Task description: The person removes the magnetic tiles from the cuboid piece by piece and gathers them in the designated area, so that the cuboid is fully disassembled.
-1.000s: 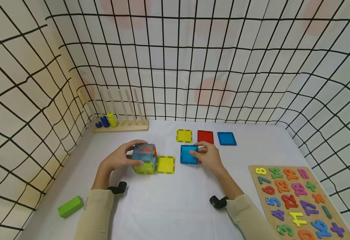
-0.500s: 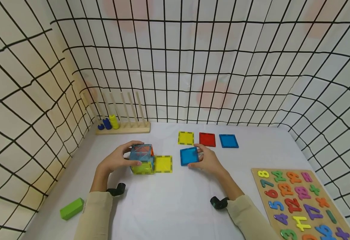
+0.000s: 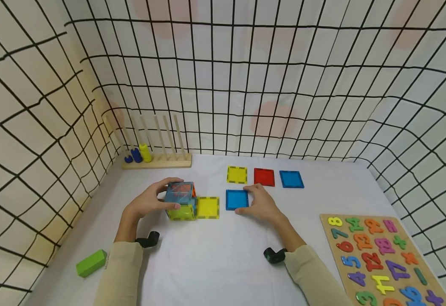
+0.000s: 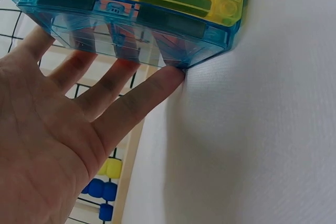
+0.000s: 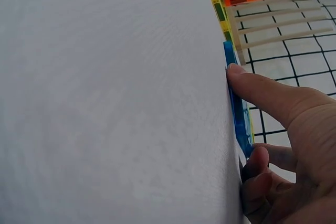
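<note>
My left hand (image 3: 148, 206) holds a cube-like build of clear magnetic tiles (image 3: 180, 193), thumb on its front and fingers behind. Its top looks bluish, its front yellow, with orange at the far side. In the left wrist view, the fingers (image 4: 128, 106) reach along a blue tile (image 4: 157, 32). A yellow square tile (image 3: 208, 207) lies flat against the build's right side. To the right of that, a blue square tile (image 3: 236, 199) lies level, apart from the yellow one. My right hand (image 3: 263, 204) grips its right side between thumb and fingers; the right wrist view shows the thumb (image 5: 239, 72) on its near edge.
Behind lie a yellow tile (image 3: 237, 174), a red tile (image 3: 264, 177) and another blue tile (image 3: 292, 179). A wooden peg rack (image 3: 169, 161) stands back left. A number board (image 3: 362, 217) is at right, a green block (image 3: 91, 263) at front left. Gridded cloth walls enclose the table.
The right hand has brought the blue tile from a tilt to level and slightly left, its thumb shifting from the tile's face to the near edge. The left hand stays on the build.
</note>
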Available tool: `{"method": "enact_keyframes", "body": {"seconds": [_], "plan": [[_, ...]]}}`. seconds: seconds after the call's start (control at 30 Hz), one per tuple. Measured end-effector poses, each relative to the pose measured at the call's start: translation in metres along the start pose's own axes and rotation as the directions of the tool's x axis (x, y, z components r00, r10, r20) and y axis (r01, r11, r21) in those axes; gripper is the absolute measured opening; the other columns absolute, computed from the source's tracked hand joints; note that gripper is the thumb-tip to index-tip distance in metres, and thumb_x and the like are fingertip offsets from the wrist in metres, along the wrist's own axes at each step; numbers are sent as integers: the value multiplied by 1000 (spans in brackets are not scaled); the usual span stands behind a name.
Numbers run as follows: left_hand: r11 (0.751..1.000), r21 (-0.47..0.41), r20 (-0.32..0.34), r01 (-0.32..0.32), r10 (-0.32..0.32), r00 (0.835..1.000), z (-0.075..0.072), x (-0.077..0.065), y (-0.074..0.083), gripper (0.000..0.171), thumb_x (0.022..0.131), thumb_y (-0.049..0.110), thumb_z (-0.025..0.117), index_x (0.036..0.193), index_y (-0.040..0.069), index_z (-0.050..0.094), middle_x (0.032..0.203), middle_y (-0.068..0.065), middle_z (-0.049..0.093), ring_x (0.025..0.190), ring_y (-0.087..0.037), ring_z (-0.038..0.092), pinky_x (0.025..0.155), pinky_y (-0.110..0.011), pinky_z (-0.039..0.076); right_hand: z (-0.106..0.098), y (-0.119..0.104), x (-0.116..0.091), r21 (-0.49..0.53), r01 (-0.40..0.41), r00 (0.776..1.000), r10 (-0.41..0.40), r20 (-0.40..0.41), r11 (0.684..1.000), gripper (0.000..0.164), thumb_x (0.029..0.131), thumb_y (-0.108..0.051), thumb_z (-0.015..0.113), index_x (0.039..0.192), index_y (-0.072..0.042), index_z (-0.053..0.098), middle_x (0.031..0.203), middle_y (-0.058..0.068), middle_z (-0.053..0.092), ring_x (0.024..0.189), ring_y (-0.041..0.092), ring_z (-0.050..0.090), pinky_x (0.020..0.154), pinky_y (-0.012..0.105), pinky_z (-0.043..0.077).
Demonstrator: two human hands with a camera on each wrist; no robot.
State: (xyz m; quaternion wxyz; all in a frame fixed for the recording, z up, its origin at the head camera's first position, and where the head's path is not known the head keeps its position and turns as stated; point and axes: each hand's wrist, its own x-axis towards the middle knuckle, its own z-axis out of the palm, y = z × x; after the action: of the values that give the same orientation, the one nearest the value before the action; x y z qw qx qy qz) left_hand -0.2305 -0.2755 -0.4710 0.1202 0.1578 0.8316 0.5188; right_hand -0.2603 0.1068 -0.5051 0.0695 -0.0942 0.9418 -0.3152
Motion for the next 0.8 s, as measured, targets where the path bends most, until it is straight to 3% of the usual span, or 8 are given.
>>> {"method": "enact_keyframes", "body": {"seconds": [0.2,0.4,0.57,0.8], "plan": [[1000,17,8,-9,9,1000,3,1,-2,77,85,27,84,152,23,46,156,-8,46,145,-46,37,111,-73,38,0,4,-4,35,-7,1000,7,8,999,91,71,-44,93,148,-15,54,140,10,55,83,18,57,70,26,58],[999,47,-25,15,-14,1000,5,3,3,80,84,32,86,152,25,46,154,-8,48,147,-43,36,111,-67,43,-10,4,-8,166,7,1000,-10,19,986,86,77,-41,91,149,-14,51,139,11,60,72,17,58,67,26,54],[991,124,-82,48,-38,996,11,7,9,82,78,44,90,149,30,50,152,-4,51,144,-36,42,111,-60,46,-16,3,-13,225,21,999,-26,20,974,79,83,-40,87,149,-16,51,134,9,64,85,18,64,78,30,60],[982,175,-116,72,-52,992,15,10,14,81,72,49,92,143,35,54,146,-4,57,135,-34,49,110,-59,45,-17,0,-18,210,109,994,-104,-35,972,73,85,-39,85,147,-18,53,131,7,64,109,23,65,89,40,62]]}}
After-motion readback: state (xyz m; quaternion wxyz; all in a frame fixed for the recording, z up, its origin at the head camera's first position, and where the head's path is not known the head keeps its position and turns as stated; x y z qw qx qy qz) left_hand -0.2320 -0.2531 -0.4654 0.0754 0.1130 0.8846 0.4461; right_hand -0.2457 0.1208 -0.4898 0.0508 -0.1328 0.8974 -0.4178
